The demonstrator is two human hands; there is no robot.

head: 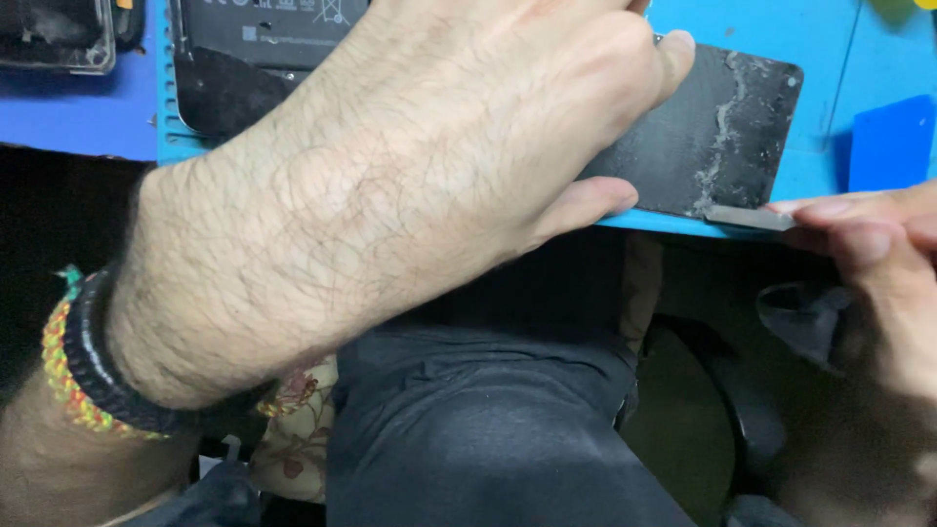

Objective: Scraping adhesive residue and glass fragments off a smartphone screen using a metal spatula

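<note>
My left hand (410, 185) fills the middle of the view and grips a flat black panel (722, 132) by its near and far edges, holding it down on a blue mat (830, 59). Grey-white glue residue runs across the panel's right part. My right hand (869, 283) comes in from the right edge, its fingers pinched on a thin grey metal blade (747, 217) whose tip lies at the panel's near right edge. A dark cloth-like piece (805, 317) hangs under that hand. A black and multicoloured bracelet (83, 366) sits on my left wrist.
An opened dark device (259, 49) with a black inner part lies on the mat at the back left. A blue plastic card (893, 141) rests at the far right. Another dark item (54, 34) sits at the top left. Below the table edge are my dark trousers (488, 420).
</note>
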